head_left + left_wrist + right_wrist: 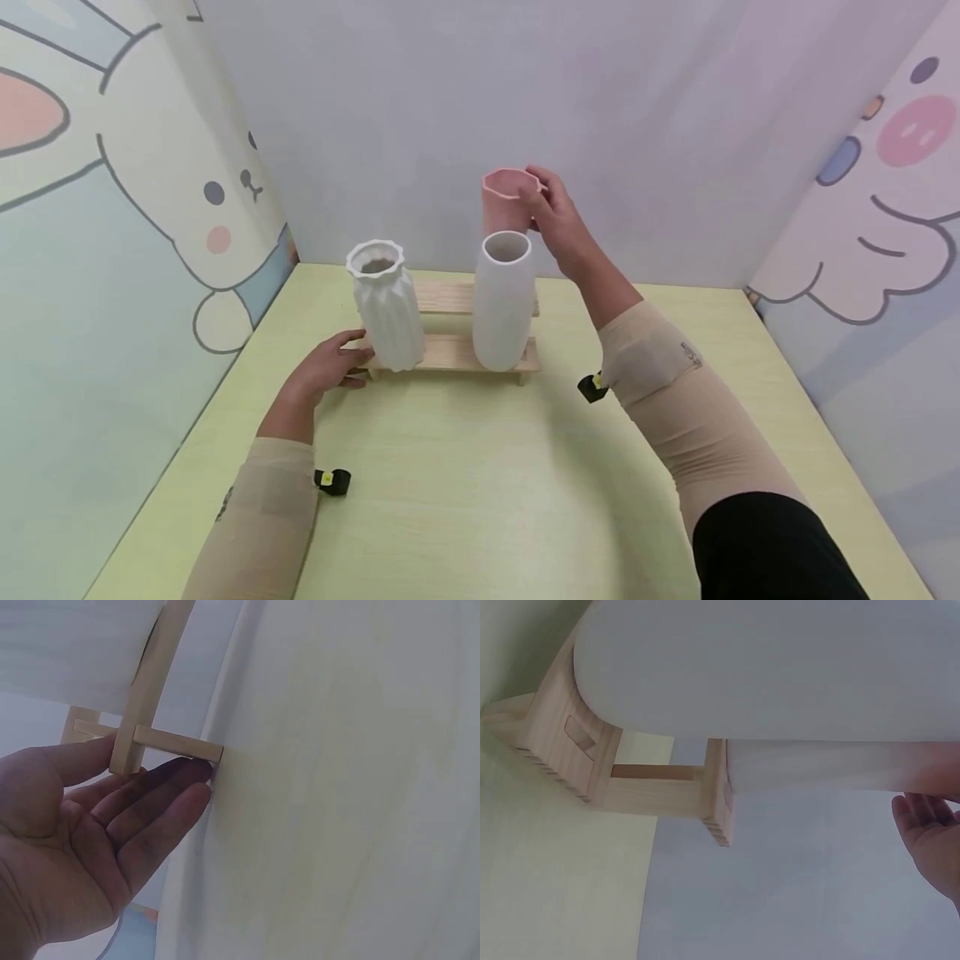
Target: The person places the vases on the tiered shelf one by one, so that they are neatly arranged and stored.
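A small two-tier wooden stand sits on the table against the back wall. On its lower step stand a fluted white vase at the left and a smooth white vase at the right. Behind the smooth one rises a pink vase, pale lower down in the right wrist view, its base on the upper step. My right hand grips the pink vase near its rim, thumb in front. At the stand's left end, my left hand holds the wooden frame between thumb and fingers.
The pale yellow tabletop stretches out in front of the stand. Close behind is a plain greyish wall, with cartoon-printed panels along the sides. A black strap end sticks out from my left wrist.
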`<action>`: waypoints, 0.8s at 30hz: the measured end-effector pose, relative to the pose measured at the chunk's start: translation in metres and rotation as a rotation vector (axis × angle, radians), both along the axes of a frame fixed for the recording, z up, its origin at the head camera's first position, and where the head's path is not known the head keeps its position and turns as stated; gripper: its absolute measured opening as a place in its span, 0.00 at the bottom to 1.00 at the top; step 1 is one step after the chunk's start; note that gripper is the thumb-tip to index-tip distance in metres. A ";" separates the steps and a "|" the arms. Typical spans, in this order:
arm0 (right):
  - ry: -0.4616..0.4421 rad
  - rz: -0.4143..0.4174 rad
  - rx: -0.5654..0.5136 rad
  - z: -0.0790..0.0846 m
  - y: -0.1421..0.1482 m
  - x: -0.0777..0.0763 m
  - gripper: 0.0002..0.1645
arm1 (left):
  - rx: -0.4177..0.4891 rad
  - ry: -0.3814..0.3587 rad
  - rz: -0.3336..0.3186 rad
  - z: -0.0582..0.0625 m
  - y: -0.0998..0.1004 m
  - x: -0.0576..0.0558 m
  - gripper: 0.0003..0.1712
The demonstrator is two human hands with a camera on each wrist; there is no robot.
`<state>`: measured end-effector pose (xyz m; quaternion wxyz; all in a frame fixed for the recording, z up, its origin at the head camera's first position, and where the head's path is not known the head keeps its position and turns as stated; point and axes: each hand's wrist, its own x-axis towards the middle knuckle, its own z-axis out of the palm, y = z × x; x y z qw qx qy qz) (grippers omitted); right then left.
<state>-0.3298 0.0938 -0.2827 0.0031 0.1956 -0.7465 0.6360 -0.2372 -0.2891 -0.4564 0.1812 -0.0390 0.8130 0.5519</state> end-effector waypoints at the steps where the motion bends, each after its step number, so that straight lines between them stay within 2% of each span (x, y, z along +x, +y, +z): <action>1: -0.001 0.000 -0.001 -0.001 0.001 0.000 0.41 | 0.005 -0.004 0.004 0.000 -0.001 0.000 0.42; 8: 0.005 0.006 -0.008 -0.011 0.014 0.004 0.41 | 0.001 0.011 0.043 0.000 -0.008 -0.003 0.44; 12: 0.012 -0.005 -0.018 -0.019 0.028 0.009 0.40 | -0.015 0.098 0.099 0.009 -0.013 -0.004 0.47; 17: 0.014 -0.036 -0.014 -0.031 0.049 0.019 0.39 | -0.026 0.221 0.206 0.025 -0.018 0.000 0.52; 20: 0.030 -0.044 -0.011 -0.039 0.062 0.028 0.39 | -0.017 0.317 0.245 0.035 -0.017 0.003 0.48; 24: 0.063 -0.025 0.024 -0.048 0.077 0.041 0.40 | -0.039 0.431 0.238 0.046 -0.008 0.008 0.41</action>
